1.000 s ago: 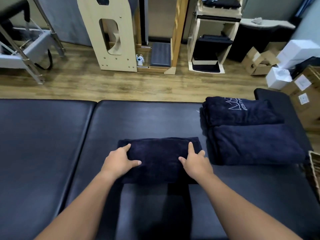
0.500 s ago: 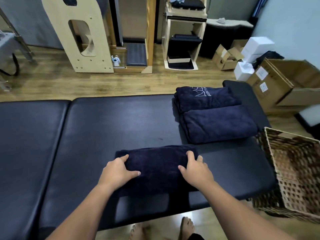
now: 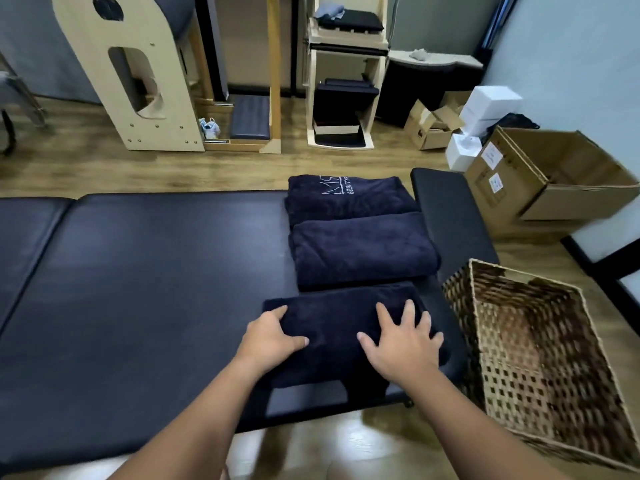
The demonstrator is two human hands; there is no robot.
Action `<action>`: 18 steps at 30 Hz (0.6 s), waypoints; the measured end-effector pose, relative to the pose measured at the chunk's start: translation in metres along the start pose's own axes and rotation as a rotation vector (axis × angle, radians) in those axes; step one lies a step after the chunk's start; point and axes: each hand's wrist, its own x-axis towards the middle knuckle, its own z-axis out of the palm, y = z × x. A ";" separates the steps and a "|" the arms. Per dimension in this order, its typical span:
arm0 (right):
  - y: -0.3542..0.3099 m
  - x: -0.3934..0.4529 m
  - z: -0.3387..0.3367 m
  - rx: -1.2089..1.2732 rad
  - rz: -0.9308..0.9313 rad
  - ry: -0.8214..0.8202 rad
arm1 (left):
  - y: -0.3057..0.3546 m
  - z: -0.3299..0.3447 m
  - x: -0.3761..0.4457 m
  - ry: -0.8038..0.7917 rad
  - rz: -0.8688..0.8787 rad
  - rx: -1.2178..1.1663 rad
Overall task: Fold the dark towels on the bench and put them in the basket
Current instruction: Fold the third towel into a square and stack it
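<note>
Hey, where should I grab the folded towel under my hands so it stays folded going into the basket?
Probably grip the nearest folded towel by its two short ends, left hand from the left, right hand from the right, fingers underneath. It lies flat and wide across the bench, so end support should keep the layers together. The wicker basket sits right.

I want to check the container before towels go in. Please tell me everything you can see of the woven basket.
The woven basket is rectangular, of brown wicker-like strands with an open lattice in walls and bottom. It stands on the wooden floor at the right end of the bench, close by its corner, open side up, looking tilted in this wide view. No towel shows inside. Neither hand touches it.
</note>
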 end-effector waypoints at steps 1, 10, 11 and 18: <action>0.012 0.005 -0.001 0.019 0.015 -0.031 | 0.009 0.010 0.001 -0.004 0.002 -0.037; 0.100 0.071 -0.017 0.193 0.012 -0.198 | 0.048 0.068 0.009 0.044 -0.009 -0.145; 0.099 0.073 -0.015 0.183 0.006 -0.201 | 0.047 0.068 0.007 0.035 -0.008 -0.119; 0.068 0.055 -0.014 0.109 -0.057 -0.134 | 0.016 0.057 -0.015 0.014 -0.006 -0.071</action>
